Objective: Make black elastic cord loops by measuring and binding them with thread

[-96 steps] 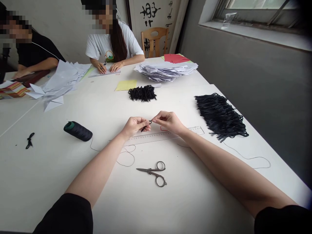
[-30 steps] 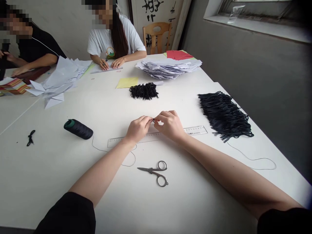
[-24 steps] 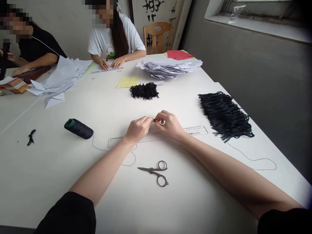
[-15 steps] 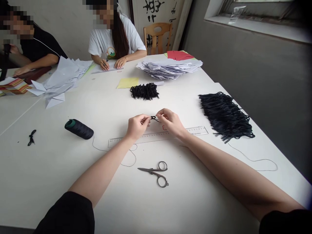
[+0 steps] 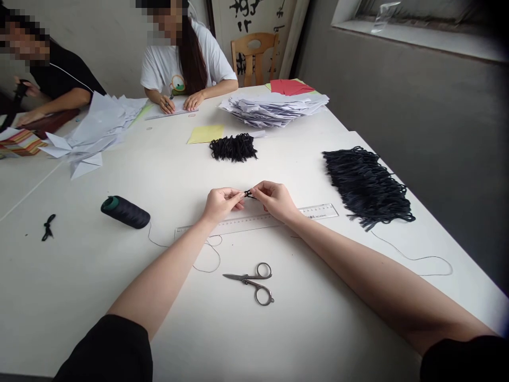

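Between my fingertips is a small looped black cord [image 5: 248, 194]. My left hand [image 5: 223, 203] pinches its left end, and my right hand [image 5: 274, 199] pinches it from the right. Most of the cord is hidden by the fingers. Under both wrists lies a clear ruler [image 5: 238, 225]. Toward me, metal scissors [image 5: 250, 281] rest partly spread on the white table [image 5: 191, 329]. A spool of black thread [image 5: 126, 212] lies on its side to the left, its thin thread [image 5: 207, 260] curling past my left forearm.
A large pile of black cord loops [image 5: 368, 188] lies at the right and a smaller bundle [image 5: 234, 147] ahead. One knotted cord [image 5: 48, 227] is far left. Beyond are stacked white papers [image 5: 274, 110], a yellow sheet [image 5: 205, 134] and two seated people, one writing [image 5: 186, 69].
My right fingers have come closer to my left ones and now pinch the cord, whose loop shows less. The whole view has shifted slightly.
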`<state>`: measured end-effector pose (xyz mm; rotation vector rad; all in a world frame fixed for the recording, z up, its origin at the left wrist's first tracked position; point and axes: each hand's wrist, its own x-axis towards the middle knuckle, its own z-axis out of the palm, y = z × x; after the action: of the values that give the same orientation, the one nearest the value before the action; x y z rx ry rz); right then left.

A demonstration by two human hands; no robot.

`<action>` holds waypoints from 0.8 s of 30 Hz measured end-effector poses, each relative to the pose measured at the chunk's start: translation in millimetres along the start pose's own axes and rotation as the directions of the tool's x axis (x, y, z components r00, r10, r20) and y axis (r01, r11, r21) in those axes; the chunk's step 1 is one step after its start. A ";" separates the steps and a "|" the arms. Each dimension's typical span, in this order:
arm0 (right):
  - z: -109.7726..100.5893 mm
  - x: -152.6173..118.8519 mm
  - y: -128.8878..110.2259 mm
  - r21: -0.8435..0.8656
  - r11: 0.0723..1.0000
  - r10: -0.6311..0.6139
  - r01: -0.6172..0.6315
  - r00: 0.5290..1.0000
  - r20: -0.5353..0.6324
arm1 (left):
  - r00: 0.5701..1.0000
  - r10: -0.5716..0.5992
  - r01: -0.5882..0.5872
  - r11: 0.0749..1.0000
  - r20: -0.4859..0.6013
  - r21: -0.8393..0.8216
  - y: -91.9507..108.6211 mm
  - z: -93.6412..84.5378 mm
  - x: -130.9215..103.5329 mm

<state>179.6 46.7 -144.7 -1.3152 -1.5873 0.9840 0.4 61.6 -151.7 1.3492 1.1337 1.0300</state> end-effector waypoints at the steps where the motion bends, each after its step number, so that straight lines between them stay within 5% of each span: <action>1: -0.1 0.6 1.6 0.008 1.000 0.000 0.000 1.000 0.000 | 1.000 -0.007 0.007 1.000 0.003 -0.003 -0.1 -0.6 0.3; 9: -3.7 5.4 11.0 0.010 1.000 -0.029 0.029 1.000 0.006 | 0.999 -0.038 0.039 0.999 0.038 -0.022 -0.6 -5.1 1.9; 24: -15.2 15.6 17.1 -0.130 0.952 -0.289 0.277 0.954 -0.076 | 0.986 0.015 -0.015 1.000 0.164 -0.003 3.9 -8.8 0.7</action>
<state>197.9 65.5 -153.6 -1.1520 -1.7250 0.6510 -7.8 63.8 -147.2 1.4158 1.0006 0.9122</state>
